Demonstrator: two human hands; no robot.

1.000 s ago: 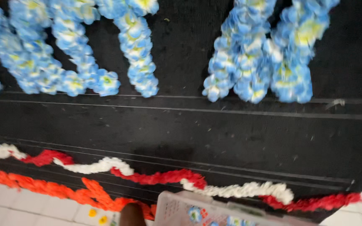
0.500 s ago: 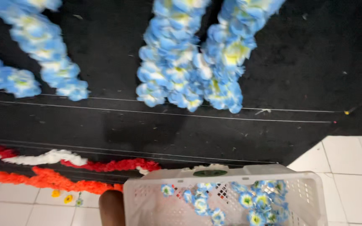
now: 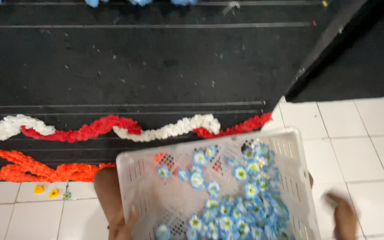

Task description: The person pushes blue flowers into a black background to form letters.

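Head view: left hand [image 3: 123,226] fingers curled round white basket [image 3: 132,178] rim, forearm upright; right hand unseen.

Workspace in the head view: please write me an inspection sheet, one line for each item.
Surface: black board lying on a white tiled floor, with pale specks on it.
Job's things: white plastic basket holding blue flowers, heaped toward its right side.
Clutter: red and white garland and orange garland along the board's near edge; small loose flowers on the tiles.
Grippers: left hand grips the basket's left rim; right hand is hidden behind the basket.
Cables: nothing seen.
Surroundings: a blurred foot on the tiles at the right.
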